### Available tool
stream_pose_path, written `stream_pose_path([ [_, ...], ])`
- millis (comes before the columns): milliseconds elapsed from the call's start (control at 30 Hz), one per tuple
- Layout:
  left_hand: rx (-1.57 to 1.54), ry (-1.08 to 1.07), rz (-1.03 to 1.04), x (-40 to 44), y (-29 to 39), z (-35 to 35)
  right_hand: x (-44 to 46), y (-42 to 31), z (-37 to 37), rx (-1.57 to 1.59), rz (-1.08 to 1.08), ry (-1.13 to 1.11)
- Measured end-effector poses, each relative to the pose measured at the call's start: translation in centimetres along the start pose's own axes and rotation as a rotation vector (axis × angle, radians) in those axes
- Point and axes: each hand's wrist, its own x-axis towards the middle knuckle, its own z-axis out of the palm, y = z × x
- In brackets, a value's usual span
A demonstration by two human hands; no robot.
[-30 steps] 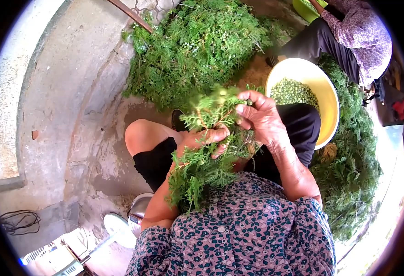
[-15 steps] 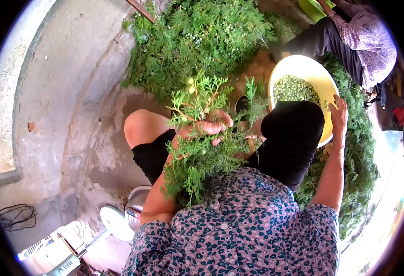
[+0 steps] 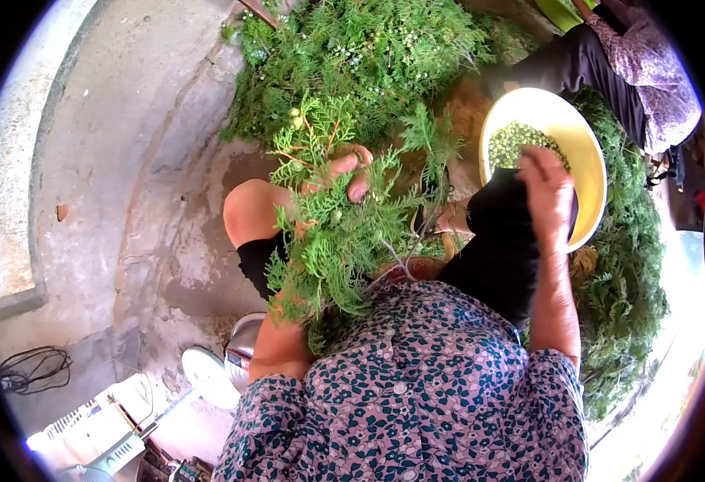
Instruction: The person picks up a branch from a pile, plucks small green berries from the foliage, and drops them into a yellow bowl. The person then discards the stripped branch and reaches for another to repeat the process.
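My left hand (image 3: 344, 174) is closed around a leafy conifer branch (image 3: 328, 257) in front of my lap, with flat green sprays and a few pale green cones. A bare grey stem shows at its lower right. My right hand (image 3: 547, 189) is slightly blurred above my right knee, beside a yellow basin (image 3: 589, 177); its fingers are loosely bent and apart, with nothing visible in them. Inside the basin lie many small green cones (image 3: 513, 142).
A large heap of conifer branches (image 3: 368, 56) lies ahead, and more greenery (image 3: 625, 297) lies to the right. Another person (image 3: 649, 72) sits at the upper right. A concrete wall (image 3: 128, 161) stands at left; a white fan-like object (image 3: 208, 377) is at lower left.
My right hand has left the basin's right rim and moved left over my knee. My left hand and the branch have shifted slightly left in view.
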Motion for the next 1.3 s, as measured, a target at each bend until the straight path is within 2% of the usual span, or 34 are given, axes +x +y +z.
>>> stream_pose_path([
  [33, 0.09, 0.212, 0.025, -0.6, 0.4, 2.0, -1.4, -2.0, 1.6, 0.096, 0.019, -0.139],
  [67, 0.089, 0.215, 0.024, -0.9, 0.6, 3.9, -2.6, -3.8, 2.8, 0.191, 0.037, -0.278],
  [133, 0.318, 0.584, 0.155, -1.1, 0.6, 6.3, -4.9, -5.5, 5.2, 0.458, 0.124, -0.521],
  [200, 0.344, 0.577, 0.212, -1.2, -0.1, 5.5, -6.2, -6.4, 7.5, 0.547, -0.03, -0.571],
  [267, 0.394, 0.556, 0.328, -1.3, -0.8, 4.6, -6.7, -7.9, 8.4, 0.453, -0.045, -0.571],
  [300, 0.413, 0.63, 0.323, -1.3, -0.4, 5.7, -6.4, -8.5, 8.5, 0.262, -0.236, -0.535],
  [333, 0.411, 0.63, 0.328, -1.2, -0.1, 5.3, -6.3, -8.3, 9.0, 0.259, -0.24, -0.536],
  [400, 0.048, 0.495, 0.057, -0.7, 0.3, 3.4, -6.4, -7.2, 10.3, 0.199, -0.377, -0.463],
  [433, -0.146, 0.453, 0.108, -0.2, -0.4, 2.6, -6.5, -7.1, 10.5, 0.253, -0.317, -0.475],
  [467, -0.146, 0.454, 0.111, -0.4, -0.6, 2.0, -6.5, -7.3, 10.3, 0.253, -0.32, -0.477],
  [533, -0.002, 0.497, 0.039, -0.8, 0.3, 2.6, -6.6, -8.3, 9.4, 0.302, -0.134, -0.536],
  [567, -0.071, 0.412, 0.096, -0.1, -0.7, 1.0, -6.4, -8.5, 8.9, 0.346, 0.019, -0.68],
  [600, -0.069, 0.412, 0.099, -0.1, -0.3, 1.5, -6.4, -8.7, 8.7, 0.347, 0.015, -0.68],
  [667, 0.084, 0.574, 0.076, -0.4, 0.6, 3.1, -6.9, -8.9, 8.2, 0.532, 0.41, -0.925],
  [700, -0.059, 0.517, 0.171, -0.3, 0.1, 3.2, -7.4, -8.4, 8.3, 0.655, 0.354, -0.914],
  [800, -0.166, 0.64, 0.092, -0.2, 0.2, 3.9, -6.6, -8.5, 7.4, 0.706, 0.288, -0.905],
  [833, -0.207, 0.515, 0.076, -0.4, 0.0, 3.1, -6.2, -8.9, 7.0, 0.693, 0.265, -0.901],
  [867, -0.205, 0.513, 0.074, -0.3, 0.0, 3.3, -6.3, -9.4, 7.0, 0.695, 0.265, -0.898],
  [933, -0.059, 0.66, 0.025, 0.1, 0.1, 4.2, -6.6, -10.6, 7.8, 0.824, 0.185, -0.678],
  [967, -0.108, 0.607, 0.071, 0.4, -1.5, 1.7, -6.7, -10.6, 8.7, 0.738, 0.06, -0.564],
  [1000, -0.059, 0.701, 0.125, 0.7, -1.1, 3.3, -6.6, -10.7, 9.1, 0.545, -0.023, -0.52],
  [1067, 0.01, 0.688, 0.229, 1.1, -2.6, 1.5, -5.9, -9.6, 10.8, 0.327, -0.423, -0.329],
  [1100, 0.011, 0.689, 0.231, 1.1, -3.0, 1.9, -5.8, -9.8, 11.0, 0.328, -0.426, -0.329],
  [1167, -0.009, 0.604, 0.504, 1.1, -3.9, 3.1, -5.8, -10.1, 11.2, 0.348, -0.376, -0.364],
  [1200, -0.009, 0.604, 0.504, 1.1, -3.7, 3.4, -5.8, -10.1, 11.2, 0.348, -0.376, -0.364],
  [1267, -0.007, 0.705, 0.417, 1.3, -3.2, 4.0, -5.8, -10.2, 11.1, 0.278, -0.24, -0.419],
  [1300, -0.025, 0.635, 0.443, 1.6, -3.6, 3.3, -5.8, -9.8, 11.5, 0.356, -0.216, -0.394],
])
